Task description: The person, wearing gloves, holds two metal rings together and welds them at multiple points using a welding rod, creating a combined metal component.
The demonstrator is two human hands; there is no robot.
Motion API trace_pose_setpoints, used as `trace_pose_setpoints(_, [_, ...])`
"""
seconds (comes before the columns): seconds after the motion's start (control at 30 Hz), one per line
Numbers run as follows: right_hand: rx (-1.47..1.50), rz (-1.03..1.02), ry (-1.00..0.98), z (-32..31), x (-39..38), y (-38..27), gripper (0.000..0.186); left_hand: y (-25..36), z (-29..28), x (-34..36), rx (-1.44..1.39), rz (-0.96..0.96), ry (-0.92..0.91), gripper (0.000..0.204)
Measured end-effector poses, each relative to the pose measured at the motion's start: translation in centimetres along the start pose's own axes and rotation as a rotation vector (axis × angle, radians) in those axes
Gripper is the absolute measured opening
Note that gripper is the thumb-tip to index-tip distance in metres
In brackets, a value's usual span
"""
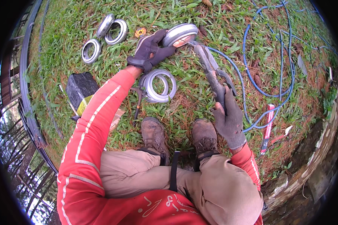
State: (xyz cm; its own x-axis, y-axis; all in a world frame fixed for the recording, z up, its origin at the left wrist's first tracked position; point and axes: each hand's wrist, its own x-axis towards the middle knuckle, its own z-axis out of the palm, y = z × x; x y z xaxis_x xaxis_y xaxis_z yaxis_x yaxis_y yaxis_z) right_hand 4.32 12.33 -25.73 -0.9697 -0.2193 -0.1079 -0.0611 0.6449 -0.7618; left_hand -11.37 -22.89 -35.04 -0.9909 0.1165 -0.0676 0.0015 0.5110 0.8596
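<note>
My left hand, in a dark glove, is closed on a shiny metal ring on the grass, with a copper-coloured patch on its near side. My right hand, in a grey fingerless glove, grips a long, worn grey electrode holder with a spring lever. A thin rod at its tip meets the ring. Below my left hand lie stacked metal rings beside a hammer. More silver rings lie at the upper left, near a small orange round object.
A black and yellow bundle lies left of me. Long metal bars run along the left. Looped blue cable and a red-and-white long item lie on the right. A rough ledge borders the lower right. My boots are below my hands.
</note>
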Motion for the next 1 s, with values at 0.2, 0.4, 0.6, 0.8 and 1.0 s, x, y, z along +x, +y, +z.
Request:
trace_pose_setpoints(0.2, [0.004, 0.023, -0.023, 0.0, 0.0, 0.1, 0.067, 0.4, -0.1, -0.1, -0.055, -0.028, -0.028, 0.07])
trace_pose_setpoints(0.4, [0.025, 0.062, -0.039, 0.2, 0.0, 0.0, 0.065, 0.2, 0.0, -0.2, -0.09, -0.045, -0.037, 0.071])
trace_pose_setpoints(0.6, [0.038, 0.071, -0.038, 0.2, -0.1, 0.1, 0.064, -1.2, 0.2, 0.0, -0.123, 0.0, -0.036, 0.071])
trace_pose_setpoints(0.8, [0.05, 0.095, -0.053, 0.2, 0.0, 0.0, 0.063, -0.3, 0.0, 0.0, -0.099, 0.0, -0.036, 0.07])
trace_pose_setpoints(1.0, [0.009, 0.041, -0.02, 0.3, 0.1, 0.2, 0.063, 1.4, -0.5, 0.0, -0.015, -0.053, -0.074, 0.07])
